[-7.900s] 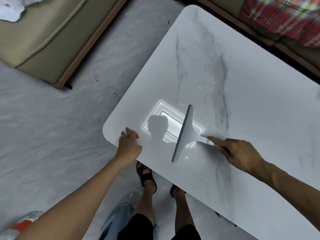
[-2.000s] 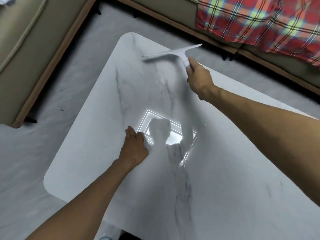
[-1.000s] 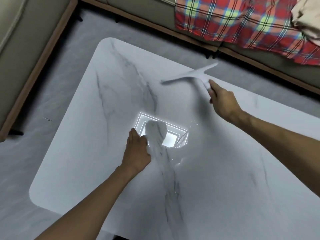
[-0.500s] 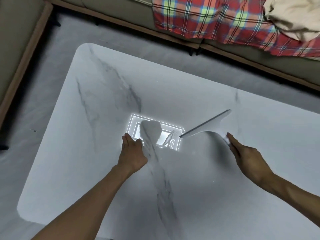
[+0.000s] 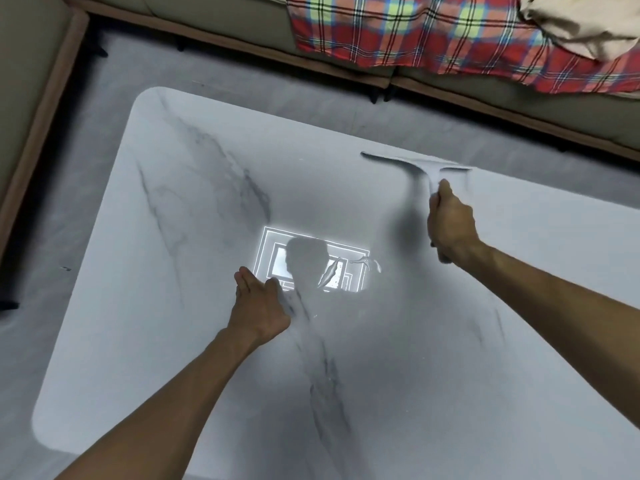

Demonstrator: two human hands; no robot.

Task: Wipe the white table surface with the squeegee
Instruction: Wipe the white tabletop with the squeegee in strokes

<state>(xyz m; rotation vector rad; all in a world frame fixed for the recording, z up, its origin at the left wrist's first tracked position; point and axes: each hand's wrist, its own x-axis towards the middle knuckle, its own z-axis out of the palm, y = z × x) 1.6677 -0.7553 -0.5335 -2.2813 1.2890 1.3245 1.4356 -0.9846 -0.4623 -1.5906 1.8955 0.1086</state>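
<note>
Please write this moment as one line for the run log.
phase: wiping | right hand: grips squeegee, blade at far table edge, blurred | left hand: flat on table | wet streaks by glare

Left arm reaches in from the near left, left hand (image 5: pixel 258 306) palm down, fingers straight and together, pointing far; right arm stretches in from the right, right hand (image 5: pixel 450 226) curled round the squeegee (image 5: pixel 420 168) handle, farther off.

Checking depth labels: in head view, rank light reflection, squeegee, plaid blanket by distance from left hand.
1. light reflection, on the table at the left hand's fingertips.
2. squeegee, farther right, held by the right hand.
3. plaid blanket, on the sofa beyond the table.
</note>
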